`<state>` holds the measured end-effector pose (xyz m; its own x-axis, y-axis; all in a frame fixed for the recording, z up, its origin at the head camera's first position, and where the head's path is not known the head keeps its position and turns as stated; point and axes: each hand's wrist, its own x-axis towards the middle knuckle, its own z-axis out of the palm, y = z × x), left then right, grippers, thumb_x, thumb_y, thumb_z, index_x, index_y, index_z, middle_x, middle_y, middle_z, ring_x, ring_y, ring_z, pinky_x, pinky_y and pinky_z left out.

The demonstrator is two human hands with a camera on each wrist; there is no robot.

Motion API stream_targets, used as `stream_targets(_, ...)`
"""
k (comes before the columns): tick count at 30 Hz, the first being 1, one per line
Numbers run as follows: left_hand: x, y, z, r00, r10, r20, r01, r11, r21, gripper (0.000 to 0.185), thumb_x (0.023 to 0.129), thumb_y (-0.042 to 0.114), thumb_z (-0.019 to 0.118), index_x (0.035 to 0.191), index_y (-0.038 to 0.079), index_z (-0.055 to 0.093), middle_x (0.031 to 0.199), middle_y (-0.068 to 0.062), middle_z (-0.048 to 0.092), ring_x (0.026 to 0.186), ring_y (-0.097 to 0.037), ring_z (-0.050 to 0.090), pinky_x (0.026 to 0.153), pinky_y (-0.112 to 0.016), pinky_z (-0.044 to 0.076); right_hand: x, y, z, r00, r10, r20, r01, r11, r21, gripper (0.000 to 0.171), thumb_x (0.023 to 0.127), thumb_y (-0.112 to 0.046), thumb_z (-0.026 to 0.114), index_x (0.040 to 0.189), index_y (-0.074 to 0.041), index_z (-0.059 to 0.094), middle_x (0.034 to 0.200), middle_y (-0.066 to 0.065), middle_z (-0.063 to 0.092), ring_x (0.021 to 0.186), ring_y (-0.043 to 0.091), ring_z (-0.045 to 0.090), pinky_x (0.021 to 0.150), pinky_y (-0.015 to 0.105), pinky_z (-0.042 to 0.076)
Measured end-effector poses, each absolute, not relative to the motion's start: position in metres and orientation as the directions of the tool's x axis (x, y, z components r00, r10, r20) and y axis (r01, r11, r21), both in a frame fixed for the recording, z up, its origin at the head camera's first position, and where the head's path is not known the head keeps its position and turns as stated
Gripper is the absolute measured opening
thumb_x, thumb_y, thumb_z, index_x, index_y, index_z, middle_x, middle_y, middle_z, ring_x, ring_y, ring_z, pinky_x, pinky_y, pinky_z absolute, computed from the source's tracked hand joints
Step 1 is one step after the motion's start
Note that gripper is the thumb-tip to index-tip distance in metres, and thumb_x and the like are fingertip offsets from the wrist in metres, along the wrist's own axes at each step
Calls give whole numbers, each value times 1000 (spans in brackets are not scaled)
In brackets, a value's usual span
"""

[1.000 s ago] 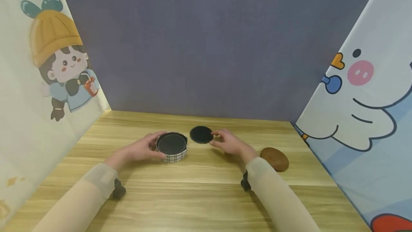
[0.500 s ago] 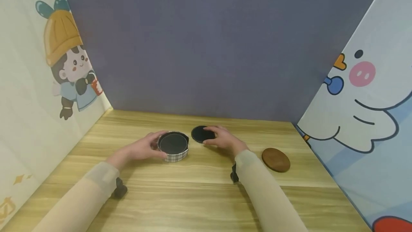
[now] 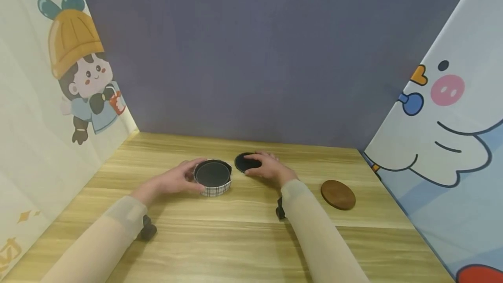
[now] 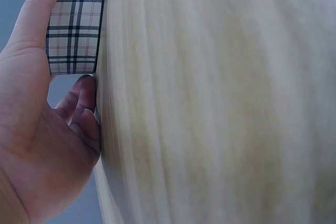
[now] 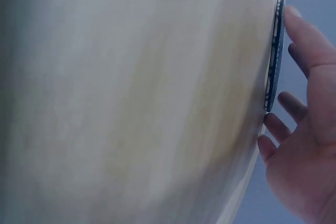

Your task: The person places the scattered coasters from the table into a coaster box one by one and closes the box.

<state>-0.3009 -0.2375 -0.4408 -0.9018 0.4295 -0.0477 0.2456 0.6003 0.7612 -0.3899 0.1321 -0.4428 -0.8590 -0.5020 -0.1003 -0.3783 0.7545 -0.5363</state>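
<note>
A low round coaster holder (image 3: 212,190) with a checked side and black coasters inside stands left of centre. My left hand (image 3: 181,177) grips it from the left. In the left wrist view the thumb lies along the checked wall (image 4: 76,30), with other fingers round the far side. Just right of the holder, a flat black coaster (image 3: 240,163) with a stitched rim lies on the table. Over its right part spreads my right hand (image 3: 271,167), thumb at the near edge and index finger across the top. The right wrist view shows the coaster (image 5: 274,59) edge-on, close against the wood.
A brown round disc (image 3: 338,194) lies on the wood-grain table (image 3: 220,239) to the right of the right forearm. A grey panel (image 3: 251,56) rises behind the table. Cartoon-printed panels stand at the left (image 3: 23,99) and right (image 3: 463,152).
My right hand has moved left from the coaster's right edge to over its right part. The left hand stays on the coaster holder, and the coaster lies where it was.
</note>
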Motion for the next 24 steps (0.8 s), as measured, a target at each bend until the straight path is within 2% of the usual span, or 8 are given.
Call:
stream_targets(3,-300,-237,-439,-903,427,-52,241,602,761,110,88,38,94,175,20,29,157,-31,40,130,-39,59,118,-72,45,-390,131,-442,-860,-500,-101,-381,760,-526,63,102,-51,76,161,-37,56,182,12,26,168,55,6,134,77,3)
stream_targets(10,-301,-237,-439,-904,424,-60,236,610,757,109,89,39,94,175,21,29,157,-31,40,130,-39,60,118,-72,44,-387,129,-440,-862,-496,-103,-387,776,-498,60,101,-49,78,157,-36,61,179,11,33,167,48,16,134,76,8)
stream_targets(16,-301,-239,-440,-904,425,-53,246,617,748,109,89,40,94,175,22,29,156,-30,40,130,-39,59,118,-72,45,-381,133,-438,-861,-496,-111,-389,783,-485,59,99,-48,81,154,-35,64,178,10,34,167,45,18,135,74,9)
stream_targets(24,-301,-235,-440,-905,425,-36,267,631,729,110,88,39,94,174,17,30,152,-30,43,125,-35,60,114,-67,50,-366,152,-434,-845,-520,-125,-424,794,-436,60,97,-50,84,152,-38,65,177,9,38,166,45,23,133,69,25)
